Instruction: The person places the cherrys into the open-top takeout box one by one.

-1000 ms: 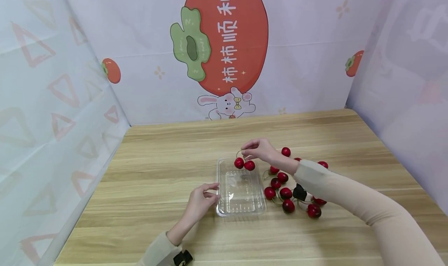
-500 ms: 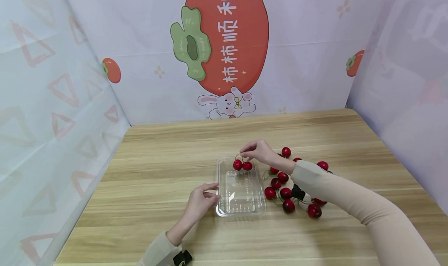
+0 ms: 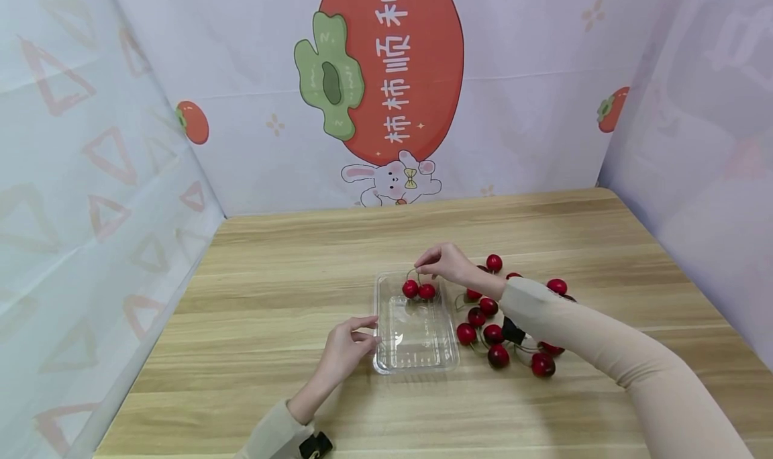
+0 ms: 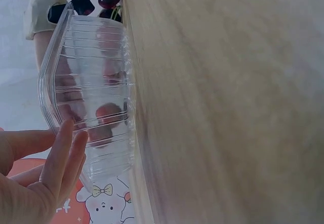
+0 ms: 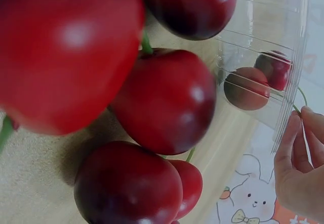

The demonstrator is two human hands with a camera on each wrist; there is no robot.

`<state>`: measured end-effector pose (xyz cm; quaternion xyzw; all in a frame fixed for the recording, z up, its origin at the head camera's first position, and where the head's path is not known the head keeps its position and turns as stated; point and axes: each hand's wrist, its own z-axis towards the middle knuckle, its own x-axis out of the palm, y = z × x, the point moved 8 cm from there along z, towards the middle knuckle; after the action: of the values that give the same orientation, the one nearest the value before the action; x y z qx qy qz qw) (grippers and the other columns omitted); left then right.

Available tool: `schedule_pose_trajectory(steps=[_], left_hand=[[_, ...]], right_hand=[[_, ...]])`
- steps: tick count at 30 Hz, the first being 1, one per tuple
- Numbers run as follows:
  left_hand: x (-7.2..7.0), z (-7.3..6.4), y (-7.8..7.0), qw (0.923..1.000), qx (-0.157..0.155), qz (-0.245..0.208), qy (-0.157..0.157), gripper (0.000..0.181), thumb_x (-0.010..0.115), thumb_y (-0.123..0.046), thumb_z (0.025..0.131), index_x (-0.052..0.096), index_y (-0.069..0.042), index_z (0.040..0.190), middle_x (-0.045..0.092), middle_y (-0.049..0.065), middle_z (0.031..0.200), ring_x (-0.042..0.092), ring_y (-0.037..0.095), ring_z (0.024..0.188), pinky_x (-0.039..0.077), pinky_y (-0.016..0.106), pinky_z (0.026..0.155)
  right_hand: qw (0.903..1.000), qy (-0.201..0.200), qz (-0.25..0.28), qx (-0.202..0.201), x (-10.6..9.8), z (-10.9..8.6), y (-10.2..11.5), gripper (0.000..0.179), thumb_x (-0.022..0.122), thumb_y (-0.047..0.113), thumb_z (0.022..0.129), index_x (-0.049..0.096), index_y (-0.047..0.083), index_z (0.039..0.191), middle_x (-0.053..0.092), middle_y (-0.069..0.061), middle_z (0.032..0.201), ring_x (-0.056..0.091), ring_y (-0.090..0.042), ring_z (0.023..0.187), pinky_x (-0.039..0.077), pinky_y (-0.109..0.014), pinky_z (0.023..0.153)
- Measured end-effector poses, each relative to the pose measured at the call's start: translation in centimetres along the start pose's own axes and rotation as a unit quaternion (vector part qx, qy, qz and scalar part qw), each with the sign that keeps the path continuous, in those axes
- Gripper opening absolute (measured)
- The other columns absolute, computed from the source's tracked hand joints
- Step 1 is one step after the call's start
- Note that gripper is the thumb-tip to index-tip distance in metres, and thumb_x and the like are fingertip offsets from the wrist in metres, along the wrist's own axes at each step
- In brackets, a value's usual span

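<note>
My right hand (image 3: 447,261) pinches the thin stems of a joined pair of red cherries (image 3: 410,289). The pair hangs inside the far end of a clear plastic container (image 3: 417,331), low near its floor; I cannot tell whether it touches. In the right wrist view, the thumb and fingertips (image 5: 296,120) meet on the green stems, with the cherries seen through the wall. My left hand (image 3: 344,348) holds the container's left edge, its thumb at the rim and fingertips (image 4: 66,130) against the outer wall.
Several more cherries (image 3: 498,356) with stems lie on the wooden table (image 3: 278,278), right of the container and partly under my right forearm. A printed cloth (image 3: 519,130) closes off the back, and cloth sides stand left and right.
My right hand has shifted slightly left and lowered the cherry pair a little into the container. The left hand and the container have stayed in place.
</note>
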<state>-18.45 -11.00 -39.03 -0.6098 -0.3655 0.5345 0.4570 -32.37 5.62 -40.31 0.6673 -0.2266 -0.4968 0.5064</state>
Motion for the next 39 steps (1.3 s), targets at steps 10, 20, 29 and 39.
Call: schedule_pose_trajectory(steps=[10, 20, 29, 39], left_hand=[[0.1, 0.1, 0.0, 1.0000, -0.001, 0.004, 0.002, 0.036, 0.051, 0.016, 0.074, 0.049, 0.019, 0.109, 0.052, 0.033, 0.103, 0.061, 0.037, 0.079, 0.058, 0.032, 0.064], [0.1, 0.0, 0.0, 1.0000, -0.006, 0.002, 0.001, 0.036, 0.052, 0.016, 0.074, 0.049, 0.019, 0.110, 0.052, 0.033, 0.104, 0.061, 0.037, 0.080, 0.058, 0.033, 0.065], [0.1, 0.8, 2.6, 1.0000, -0.006, 0.002, 0.004, 0.037, 0.053, 0.014, 0.074, 0.051, 0.015, 0.111, 0.054, 0.029, 0.104, 0.063, 0.031, 0.079, 0.058, 0.030, 0.063], [0.2, 1.1, 3.3, 1.0000, -0.003, -0.007, -0.002, 0.038, 0.055, 0.012, 0.074, 0.051, 0.014, 0.112, 0.055, 0.027, 0.105, 0.063, 0.029, 0.077, 0.057, 0.023, 0.061]], right_hand=[[0.9999, 0.005, -0.011, -0.004, 0.1, 0.1, 0.0, 0.018, 0.063, 0.003, 0.079, 0.064, -0.010, 0.092, 0.065, -0.017, 0.087, 0.058, -0.037, 0.074, 0.057, -0.033, 0.058], [0.9999, -0.005, 0.011, 0.000, -1.7, -0.2, 0.4, 0.022, 0.061, 0.005, 0.082, 0.062, -0.010, 0.098, 0.064, -0.018, 0.091, 0.057, -0.040, 0.085, 0.055, -0.044, 0.071], [0.9997, -0.002, -0.018, -0.014, -4.3, -1.0, -0.1, 0.021, 0.060, 0.005, 0.082, 0.062, -0.008, 0.098, 0.064, -0.020, 0.089, 0.062, -0.026, 0.073, 0.054, -0.049, 0.070], [0.9976, 0.002, -0.069, -0.005, -6.7, -2.8, -1.1, 0.021, 0.062, 0.005, 0.081, 0.062, -0.008, 0.098, 0.064, -0.019, 0.090, 0.060, -0.019, 0.073, 0.056, -0.042, 0.069]])
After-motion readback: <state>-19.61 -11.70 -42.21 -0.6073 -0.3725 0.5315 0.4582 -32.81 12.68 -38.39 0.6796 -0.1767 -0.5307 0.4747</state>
